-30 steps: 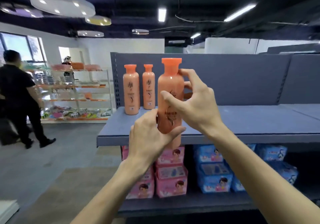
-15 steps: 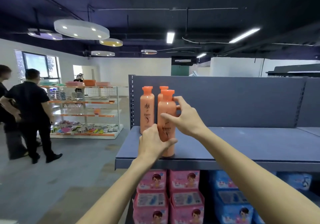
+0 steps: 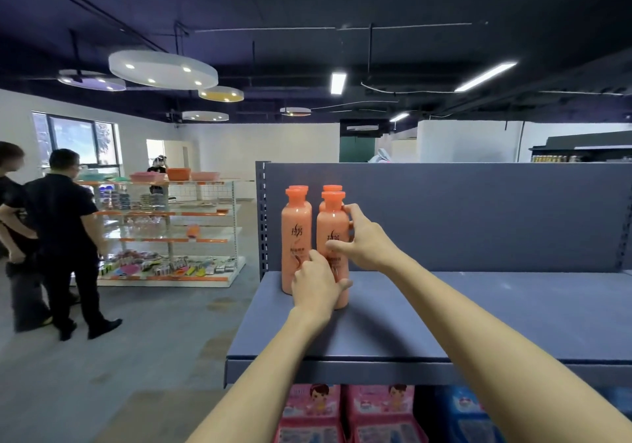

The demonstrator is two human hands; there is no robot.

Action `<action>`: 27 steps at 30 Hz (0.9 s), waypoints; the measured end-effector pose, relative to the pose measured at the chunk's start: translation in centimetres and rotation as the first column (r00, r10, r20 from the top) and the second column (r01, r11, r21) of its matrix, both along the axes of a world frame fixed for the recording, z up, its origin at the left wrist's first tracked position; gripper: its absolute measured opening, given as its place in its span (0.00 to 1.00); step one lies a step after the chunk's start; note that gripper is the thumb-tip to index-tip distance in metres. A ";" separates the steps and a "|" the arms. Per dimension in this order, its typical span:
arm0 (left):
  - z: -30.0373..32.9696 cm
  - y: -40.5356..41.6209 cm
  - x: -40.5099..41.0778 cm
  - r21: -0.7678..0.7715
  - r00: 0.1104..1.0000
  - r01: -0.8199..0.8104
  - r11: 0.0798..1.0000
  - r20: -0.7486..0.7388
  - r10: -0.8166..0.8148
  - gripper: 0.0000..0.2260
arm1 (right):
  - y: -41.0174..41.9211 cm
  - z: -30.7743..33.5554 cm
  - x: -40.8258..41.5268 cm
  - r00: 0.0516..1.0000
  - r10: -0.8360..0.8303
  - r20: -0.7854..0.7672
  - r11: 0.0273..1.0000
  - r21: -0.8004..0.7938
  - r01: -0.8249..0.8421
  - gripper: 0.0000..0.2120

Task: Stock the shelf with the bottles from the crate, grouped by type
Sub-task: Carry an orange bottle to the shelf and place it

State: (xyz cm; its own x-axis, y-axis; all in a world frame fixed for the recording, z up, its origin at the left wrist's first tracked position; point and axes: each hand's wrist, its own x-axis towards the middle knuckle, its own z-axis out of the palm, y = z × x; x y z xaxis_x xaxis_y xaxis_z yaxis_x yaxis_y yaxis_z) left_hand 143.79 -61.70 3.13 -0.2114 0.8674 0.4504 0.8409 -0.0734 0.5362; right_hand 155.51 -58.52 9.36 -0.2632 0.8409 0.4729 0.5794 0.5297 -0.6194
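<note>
An orange bottle (image 3: 330, 230) with an orange cap stands on the grey shelf (image 3: 444, 312) near its left end. My left hand (image 3: 316, 287) grips its lower part from the front, and my right hand (image 3: 367, 237) holds its upper body from the right. Right beside it on the left stands a matching orange bottle (image 3: 296, 234). Behind the held one, only the cap of another orange bottle (image 3: 331, 188) shows. The crate is out of view.
The shelf's back panel (image 3: 478, 213) rises behind the bottles. Pink packs (image 3: 311, 412) and blue packs (image 3: 472, 418) fill the shelf below. Two people (image 3: 65, 237) stand on the floor at left, near a white display rack (image 3: 171, 230).
Both hands carried the bottle forward and down onto the shelf, next to the left bottle and in front of the other. The view came closer to the shelf.
</note>
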 end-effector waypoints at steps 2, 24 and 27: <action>0.3 0.8 0.1 -0.014 0.999 -0.028 1.000 -0.035 0.027 0.27 | 0.9 -0.1 0.0 1.000 -0.005 -0.003 1.000 -0.002 0.005 0.33; -0.2 4.8 0.8 -0.014 0.998 -0.058 0.998 -0.003 0.058 0.24 | 5.6 -0.5 0.0 0.998 -0.048 0.042 0.998 0.044 0.046 0.31; -0.3 4.7 0.9 -0.005 0.998 -0.056 0.998 -0.004 0.056 0.24 | 5.3 -0.7 -0.2 0.998 -0.052 0.034 0.998 0.030 0.051 0.32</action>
